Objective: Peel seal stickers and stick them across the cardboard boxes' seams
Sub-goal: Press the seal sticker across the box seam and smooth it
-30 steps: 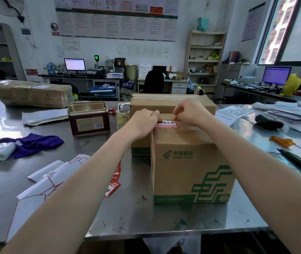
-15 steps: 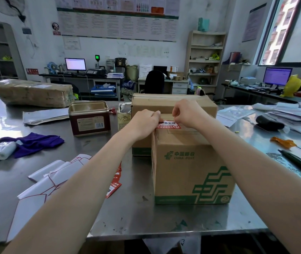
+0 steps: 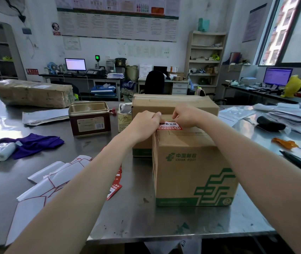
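We see little movement since the earlier frames. Our right hand (image 3: 184, 116) has slid a touch toward the left edge of the near cardboard box (image 3: 191, 167), closing on our left hand (image 3: 146, 123), so less of the red seal sticker (image 3: 170, 126) shows between them on the box top.

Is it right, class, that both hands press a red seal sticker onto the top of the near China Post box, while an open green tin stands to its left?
Not quite: the head view shows the tin is dark red with a gold rim, not green. Both the left hand and right hand do work the red seal sticker on the near box.
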